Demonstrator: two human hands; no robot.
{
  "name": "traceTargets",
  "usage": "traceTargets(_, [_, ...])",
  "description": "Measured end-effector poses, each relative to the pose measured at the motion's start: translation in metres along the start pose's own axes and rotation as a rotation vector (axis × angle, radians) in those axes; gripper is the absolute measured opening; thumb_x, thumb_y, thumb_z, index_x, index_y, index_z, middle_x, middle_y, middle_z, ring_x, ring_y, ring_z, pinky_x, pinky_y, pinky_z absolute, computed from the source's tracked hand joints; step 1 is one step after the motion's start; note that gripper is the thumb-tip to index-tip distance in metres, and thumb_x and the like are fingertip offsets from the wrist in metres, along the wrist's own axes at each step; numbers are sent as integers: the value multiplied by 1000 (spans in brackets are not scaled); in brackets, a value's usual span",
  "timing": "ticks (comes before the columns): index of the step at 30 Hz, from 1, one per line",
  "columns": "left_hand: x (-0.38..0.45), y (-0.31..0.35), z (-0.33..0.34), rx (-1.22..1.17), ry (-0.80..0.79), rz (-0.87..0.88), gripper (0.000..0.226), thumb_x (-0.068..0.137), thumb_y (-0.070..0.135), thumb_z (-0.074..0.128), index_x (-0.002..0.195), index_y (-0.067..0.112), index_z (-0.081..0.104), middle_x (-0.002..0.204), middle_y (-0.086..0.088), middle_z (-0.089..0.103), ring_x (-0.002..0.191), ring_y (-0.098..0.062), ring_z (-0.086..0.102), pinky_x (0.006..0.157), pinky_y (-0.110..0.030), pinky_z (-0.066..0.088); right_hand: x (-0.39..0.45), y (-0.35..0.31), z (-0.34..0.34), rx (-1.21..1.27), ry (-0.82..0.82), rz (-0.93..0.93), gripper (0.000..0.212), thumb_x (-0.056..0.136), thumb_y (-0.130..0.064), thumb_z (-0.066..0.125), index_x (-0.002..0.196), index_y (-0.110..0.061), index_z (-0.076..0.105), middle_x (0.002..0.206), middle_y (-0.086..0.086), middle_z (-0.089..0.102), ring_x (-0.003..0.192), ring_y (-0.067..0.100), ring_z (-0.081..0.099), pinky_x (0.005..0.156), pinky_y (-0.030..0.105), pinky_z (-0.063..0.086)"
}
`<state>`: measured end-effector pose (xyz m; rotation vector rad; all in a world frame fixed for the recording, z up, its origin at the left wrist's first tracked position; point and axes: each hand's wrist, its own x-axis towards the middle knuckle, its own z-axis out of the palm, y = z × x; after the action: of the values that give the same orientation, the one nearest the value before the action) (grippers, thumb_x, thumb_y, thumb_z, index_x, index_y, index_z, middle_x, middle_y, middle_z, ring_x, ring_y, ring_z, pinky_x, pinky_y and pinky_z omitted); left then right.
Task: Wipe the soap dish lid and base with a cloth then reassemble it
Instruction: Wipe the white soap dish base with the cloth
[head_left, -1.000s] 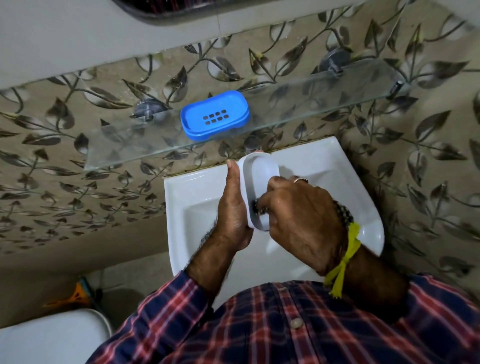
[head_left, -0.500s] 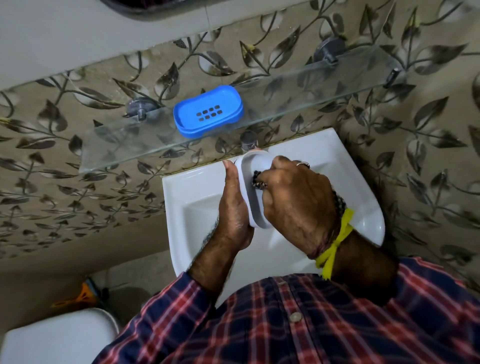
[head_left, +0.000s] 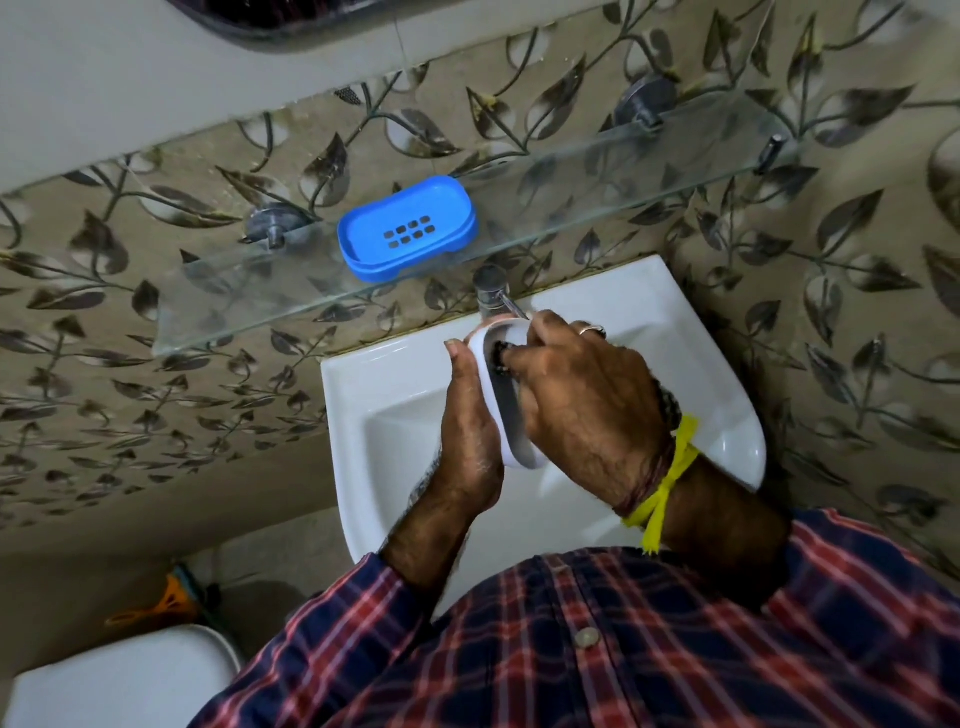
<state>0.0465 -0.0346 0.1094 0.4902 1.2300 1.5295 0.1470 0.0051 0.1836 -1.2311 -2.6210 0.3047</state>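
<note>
A white oval soap dish part (head_left: 506, 410) stands on edge above the sink, hollow side facing right. My left hand (head_left: 467, 426) holds it from behind, thumb along its left rim. My right hand (head_left: 576, 405) grips a small dark cloth (head_left: 501, 356) and presses it into the upper end of the hollow; most of the cloth is hidden under the fingers. The blue soap dish part (head_left: 408, 228), with drain holes, lies on the glass shelf (head_left: 597, 182) up and to the left, apart from both hands.
The white sink (head_left: 395, 415) lies below my hands, with a chrome tap (head_left: 491, 291) at its back edge just above the white part. A leaf-patterned tiled wall surrounds it. A white toilet lid (head_left: 114, 680) and an orange object (head_left: 156, 608) are at the lower left.
My right hand has slid the cloth from the lower part of the white piece's hollow up to its top end. The left hand keeps the same hold.
</note>
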Motion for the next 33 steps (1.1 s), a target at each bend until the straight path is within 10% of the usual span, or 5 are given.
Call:
traceTargets(17, [1, 7, -3, -12, 45, 35, 69, 93, 72, 29, 125, 24, 67, 123, -8, 73, 117, -26, 68, 100, -44, 54, -2, 5, 7, 62, -58, 36, 28, 93, -21, 52, 115, -26, 69, 120, 4, 55, 107, 30, 60, 79, 42, 53])
traceTargets(22, [5, 9, -7, -51, 56, -38, 68, 94, 70, 28, 116, 21, 70, 106, -3, 79, 98, -18, 75, 75, -31, 60, -4, 6, 10, 64, -78, -37, 30, 94, -24, 53, 119, -29, 67, 122, 3, 54, 108, 29, 58, 80, 41, 52])
traceTargets(33, [2, 12, -2, 148, 77, 68, 70, 85, 74, 51, 125, 18, 66, 126, -16, 69, 122, -37, 63, 108, -59, 46, -13, 11, 5, -20, -197, -78, 27, 92, -20, 49, 112, -27, 67, 119, 2, 54, 103, 29, 59, 78, 41, 51])
